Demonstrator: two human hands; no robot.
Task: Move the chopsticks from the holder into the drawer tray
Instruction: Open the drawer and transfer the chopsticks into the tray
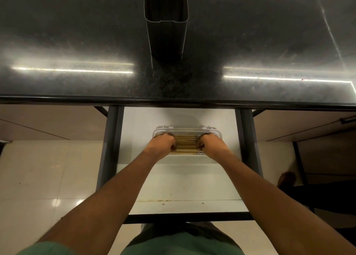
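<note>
A bundle of several light wooden chopsticks (186, 143) lies flat, left to right, inside the white tray (187, 130) in the pulled-out drawer (173, 181). My left hand (161, 143) is curled over the bundle's left end and my right hand (211, 144) over its right end, so both ends are hidden. The tall dark holder (166, 23) stands on the black countertop (77, 43) straight behind the drawer; I see no chopsticks in its open top.
The glossy counter's front edge (173, 100) overhangs the drawer's back part. Dark metal rails (110, 145) flank the drawer on both sides. Beige floor tiles (48, 174) lie to the left, and a dark cabinet area (327, 177) to the right.
</note>
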